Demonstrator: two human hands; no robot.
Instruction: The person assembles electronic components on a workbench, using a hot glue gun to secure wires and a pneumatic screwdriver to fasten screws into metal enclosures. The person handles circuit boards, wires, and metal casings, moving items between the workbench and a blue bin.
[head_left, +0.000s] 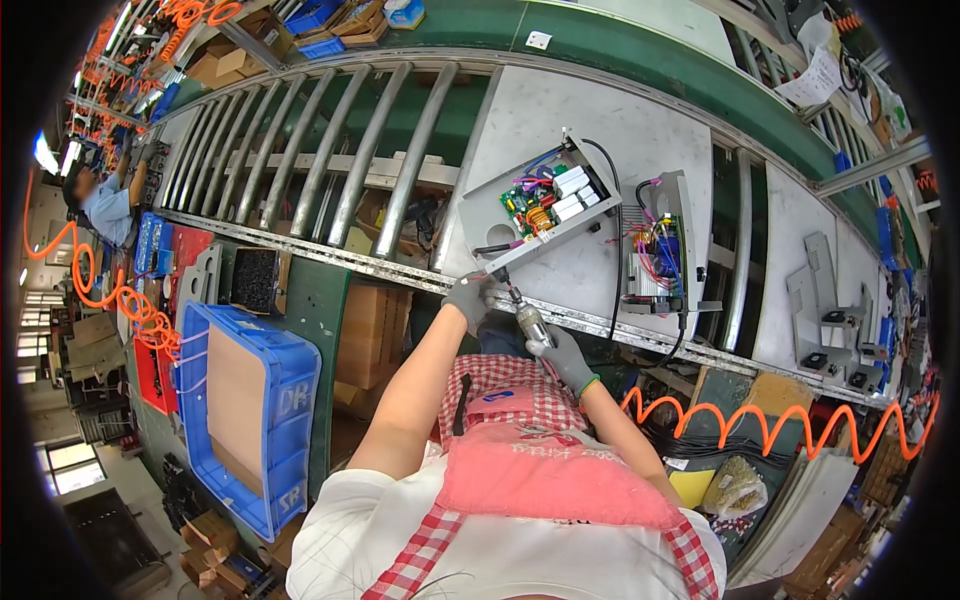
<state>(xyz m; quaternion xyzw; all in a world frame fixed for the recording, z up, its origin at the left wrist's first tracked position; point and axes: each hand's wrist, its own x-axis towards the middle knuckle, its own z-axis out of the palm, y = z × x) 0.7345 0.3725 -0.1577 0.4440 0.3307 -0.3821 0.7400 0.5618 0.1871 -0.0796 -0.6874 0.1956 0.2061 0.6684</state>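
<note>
My right hand (566,362), in a grey glove, is wrapped round a silver air screwdriver (530,318). The tool slants up and leftward, and its bit meets the near edge of an open metal chassis (585,222). Inside that chassis sits a green circuit board (520,208) with white blocks, a copper coil and coloured wires. At the chassis's near-left corner, close to the bit, my gloved left hand (468,300) has its fingers closed. What those fingers pinch is too small to make out. To the right stands a second open chassis (660,250) with red and blue wires and a black cable.
Both chassis rest on a pale board (560,110) on a roller conveyor (340,150). Metal brackets (830,320) lie farther right. A blue crate (250,420) stands at left, and a coiled orange air hose (780,425) stretches at right. Another person (108,205) works at far left.
</note>
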